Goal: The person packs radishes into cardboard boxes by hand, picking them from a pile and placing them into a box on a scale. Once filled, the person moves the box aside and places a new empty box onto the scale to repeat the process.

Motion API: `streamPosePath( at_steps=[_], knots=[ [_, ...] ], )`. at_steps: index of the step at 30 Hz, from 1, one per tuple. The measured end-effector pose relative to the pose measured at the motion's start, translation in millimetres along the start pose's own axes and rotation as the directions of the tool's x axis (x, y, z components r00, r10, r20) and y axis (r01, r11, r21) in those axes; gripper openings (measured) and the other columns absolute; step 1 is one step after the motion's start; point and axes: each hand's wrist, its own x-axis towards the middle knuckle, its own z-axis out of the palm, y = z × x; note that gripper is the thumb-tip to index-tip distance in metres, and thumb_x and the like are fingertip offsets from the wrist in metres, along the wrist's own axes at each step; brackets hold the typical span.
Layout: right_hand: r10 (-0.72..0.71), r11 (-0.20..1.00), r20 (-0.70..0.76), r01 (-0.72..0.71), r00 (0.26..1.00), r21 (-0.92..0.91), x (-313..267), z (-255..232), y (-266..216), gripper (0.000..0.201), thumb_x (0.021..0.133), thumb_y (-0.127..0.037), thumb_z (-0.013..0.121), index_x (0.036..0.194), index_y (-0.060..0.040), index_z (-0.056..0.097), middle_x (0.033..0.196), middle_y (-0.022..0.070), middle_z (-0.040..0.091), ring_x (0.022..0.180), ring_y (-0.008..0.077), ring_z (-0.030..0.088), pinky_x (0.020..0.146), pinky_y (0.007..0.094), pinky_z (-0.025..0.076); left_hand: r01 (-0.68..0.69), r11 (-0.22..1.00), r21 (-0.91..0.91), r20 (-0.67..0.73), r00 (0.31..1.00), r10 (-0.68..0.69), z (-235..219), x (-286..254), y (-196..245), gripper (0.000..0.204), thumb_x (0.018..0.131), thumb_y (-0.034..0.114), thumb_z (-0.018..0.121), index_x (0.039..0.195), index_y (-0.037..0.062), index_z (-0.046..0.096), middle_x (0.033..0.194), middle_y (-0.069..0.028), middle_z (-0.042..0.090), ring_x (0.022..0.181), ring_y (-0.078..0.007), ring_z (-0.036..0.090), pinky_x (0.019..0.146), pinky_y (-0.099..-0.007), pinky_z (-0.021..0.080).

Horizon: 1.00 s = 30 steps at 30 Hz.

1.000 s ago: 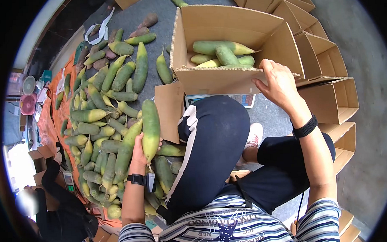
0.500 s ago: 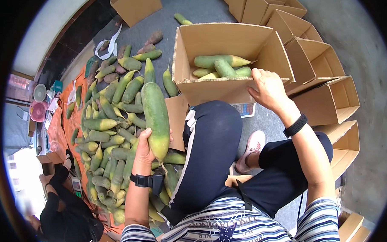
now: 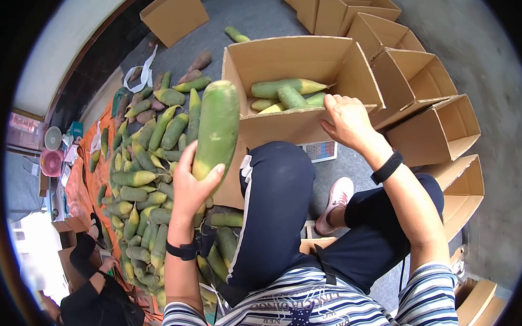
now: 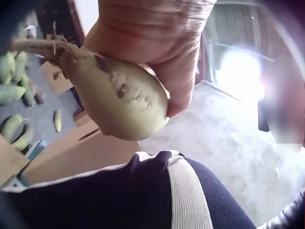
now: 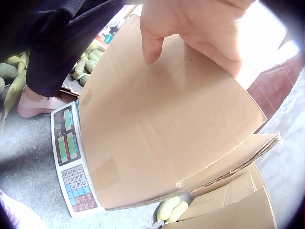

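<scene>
My left hand (image 3: 188, 185) grips a large green radish (image 3: 219, 121) by its paler lower end, thumb across the front. The radish is held up over the pile, its thick green end pointing away from me. In the left wrist view, the pale tip of the radish (image 4: 119, 95) shows a dry root and dark blemishes. My right hand (image 3: 351, 122) holds the near edge of an open cardboard box (image 3: 277, 129). In the right wrist view its thumb presses the box's outer wall (image 5: 157, 119). Several radishes (image 3: 293, 86) lie inside the box.
A big heap of green radishes (image 3: 138, 179) covers the floor at left. A scale (image 5: 71, 162) with a keypad sits beneath the box. Open cardboard boxes (image 3: 413, 74) line the right side. Another person (image 3: 99, 301) bends at lower left.
My left hand has lifted the radish away from the pile, towards the box, and its wrist has turned. The right hand keeps its hold on the box edge.
</scene>
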Motion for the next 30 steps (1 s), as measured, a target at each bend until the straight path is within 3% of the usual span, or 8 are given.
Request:
streamPosePath(
  at_steps=[2, 4, 7, 14, 18, 20, 24, 30],
  knots=[
    [0.013, 1.000, 0.005, -0.013, 1.000, -0.015, 0.4, -1.1, 0.5, 0.040, 0.075, -0.025, 0.072, 0.096, -0.0016, 0.049, 0.089, 0.0158, 0.060, 0.086, 0.0331, 0.060, 0.077, 0.0428, 0.047, -0.049, 0.984, 0.170, -0.027, 0.998, 0.054, 4.3, 15.9, 31.8, 0.060, 0.071, 0.018, 0.075, 0.123, 0.0012, 0.053, 0.113, -0.0126, 0.062, 0.100, -0.0202, 0.062, 0.085, -0.0321, 0.049],
    [-0.006, 1.000, -0.016, 0.006, 1.000, -0.004, 0.2, 1.3, 1.3, 0.039, 0.074, -0.026, 0.072, 0.095, -0.0016, 0.050, 0.089, 0.0156, 0.060, 0.085, 0.0332, 0.060, 0.076, 0.0427, 0.047, -0.306, 0.810, 0.501, -0.043, 0.925, 0.377, 10.1, 34.3, 48.1, 0.059, 0.068, 0.019, 0.075, 0.121, 0.0037, 0.054, 0.110, -0.0138, 0.062, 0.099, -0.0271, 0.063, 0.084, -0.0366, 0.049],
    [0.003, 1.000, 0.001, -0.003, 1.000, -0.025, 1.1, -0.4, 1.0, 0.039, 0.073, -0.026, 0.073, 0.097, -0.0018, 0.053, 0.091, 0.0141, 0.062, 0.085, 0.0306, 0.062, 0.075, 0.0413, 0.047, -0.410, 0.688, 0.599, 0.052, 0.877, 0.478, 21.5, 64.7, 67.4, 0.059, 0.066, 0.021, 0.076, 0.118, 0.0047, 0.055, 0.104, -0.0138, 0.061, 0.097, -0.0318, 0.061, 0.084, -0.0414, 0.049],
    [0.004, 0.998, 0.021, -0.003, 1.000, -0.055, 3.1, -3.5, -0.3, 0.039, 0.072, -0.028, 0.074, 0.095, -0.0028, 0.057, 0.090, 0.0130, 0.063, 0.082, 0.0283, 0.064, 0.073, 0.0396, 0.049, -0.532, 0.574, 0.622, 0.242, 0.829, 0.505, 76.6, 131.7, 60.7, 0.058, 0.071, 0.023, 0.075, 0.122, 0.0052, 0.053, 0.109, -0.0141, 0.060, 0.104, -0.0331, 0.057, 0.090, -0.0416, 0.045],
    [-0.012, 1.000, 0.010, 0.012, 1.000, -0.006, 1.1, -0.5, 2.2, 0.037, 0.071, -0.027, 0.075, 0.092, -0.0034, 0.056, 0.086, 0.0125, 0.064, 0.082, 0.0284, 0.064, 0.073, 0.0393, 0.049, -0.657, 0.542, 0.524, 0.308, 0.740, 0.598, 88.9, 132.3, 49.6, 0.041, 0.080, 0.020, 0.068, 0.116, 0.0052, 0.056, 0.107, -0.0132, 0.059, 0.106, -0.0316, 0.056, 0.092, -0.0425, 0.042],
    [0.036, 0.999, 0.048, -0.036, 0.998, -0.001, -2.7, 2.7, 2.4, 0.035, 0.070, -0.026, 0.075, 0.089, -0.0041, 0.055, 0.084, 0.0120, 0.063, 0.081, 0.0284, 0.063, 0.073, 0.0396, 0.048, -0.626, 0.592, 0.507, 0.252, 0.765, 0.593, 77.8, 120.4, 45.0, 0.037, 0.082, 0.019, 0.066, 0.115, 0.0045, 0.057, 0.111, -0.0139, 0.059, 0.108, -0.0323, 0.055, 0.094, -0.0426, 0.041],
    [-0.053, 0.998, -0.150, 0.055, 0.987, 0.009, 4.3, 3.7, 9.1, 0.035, 0.068, -0.026, 0.076, 0.087, -0.0055, 0.054, 0.080, 0.0105, 0.062, 0.079, 0.0280, 0.062, 0.071, 0.0404, 0.047, -0.504, 0.670, 0.545, 0.101, 0.833, 0.544, 49.1, 65.1, 22.6, 0.031, 0.083, 0.011, 0.063, 0.113, 0.0036, 0.057, 0.113, -0.0155, 0.059, 0.108, -0.0345, 0.055, 0.095, -0.0427, 0.041],
    [0.057, 0.997, -0.012, -0.056, 0.998, 0.054, -4.7, 3.6, 6.3, 0.036, 0.073, -0.024, 0.073, 0.092, -0.0030, 0.052, 0.084, 0.0135, 0.060, 0.084, 0.0311, 0.061, 0.074, 0.0422, 0.046, -0.176, 0.917, 0.357, 0.196, 0.974, 0.110, 31.6, -34.1, -52.5, 0.030, 0.082, 0.005, 0.060, 0.111, 0.0000, 0.056, 0.109, -0.0182, 0.059, 0.102, -0.0368, 0.056, 0.090, -0.0395, 0.044]
  ],
)
